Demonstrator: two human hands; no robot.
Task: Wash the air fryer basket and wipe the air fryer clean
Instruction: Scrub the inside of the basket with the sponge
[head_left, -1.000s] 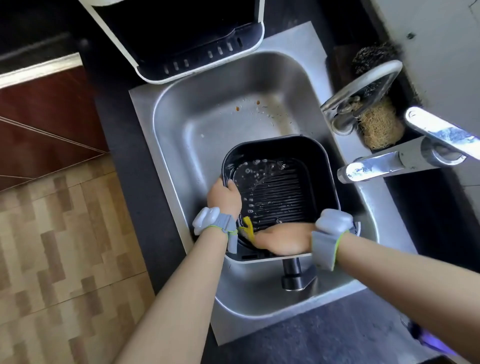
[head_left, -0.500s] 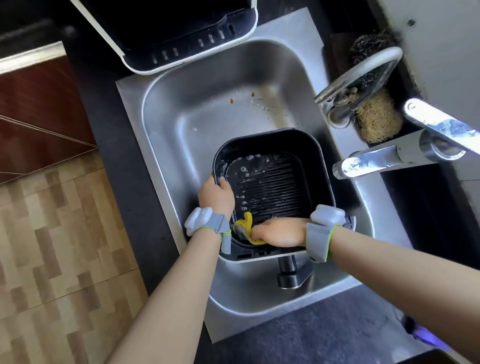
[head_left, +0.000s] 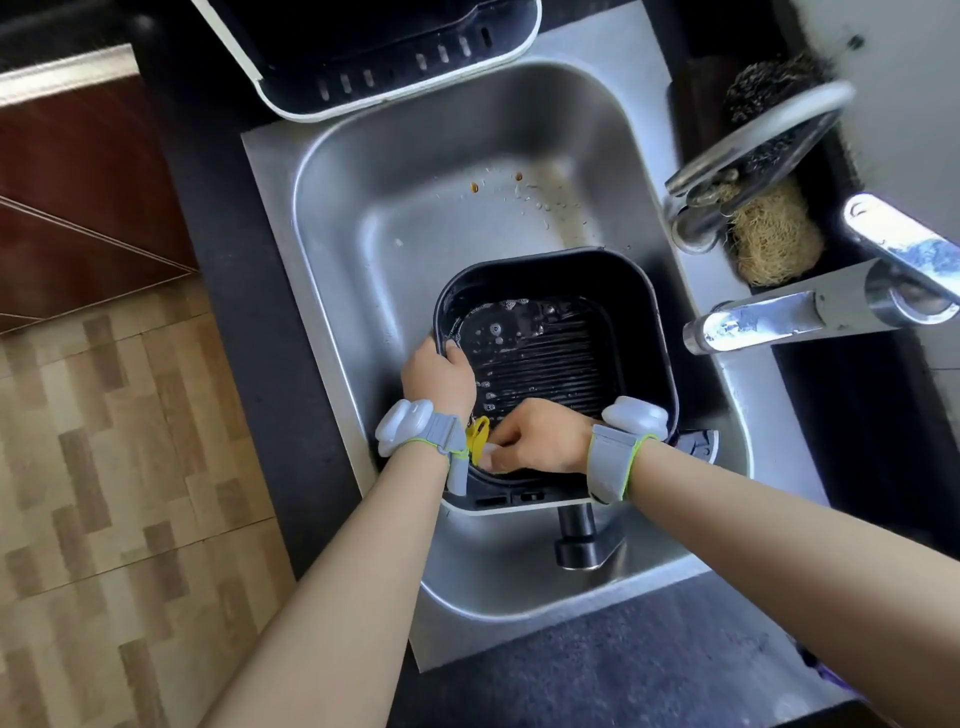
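A black air fryer basket (head_left: 639, 312) with a ribbed, soapy bottom sits in the steel sink (head_left: 395, 218), its handle (head_left: 576, 540) pointing toward me. My left hand (head_left: 439, 376) grips the basket's left rim. Inside the near left corner of the basket, my right hand (head_left: 540, 439) holds a yellow sponge (head_left: 477, 434), which is mostly hidden behind my left wrist. The open air fryer (head_left: 374, 57), white-edged with a dark inside, stands beyond the sink at the top.
A chrome tap (head_left: 810, 312) reaches over the sink from the right. Behind it lie a steel wool pad (head_left: 763, 83) and a fibre scrubber (head_left: 769, 239) under a curved metal holder (head_left: 753, 140). Crumbs dot the sink's far floor. Dark counter surrounds the sink; tiled floor lies to the left.
My right hand has slid the yellow sponge leftward along the basket's near side into the corner. My left hand has stayed on the rim. The view shifted slightly.
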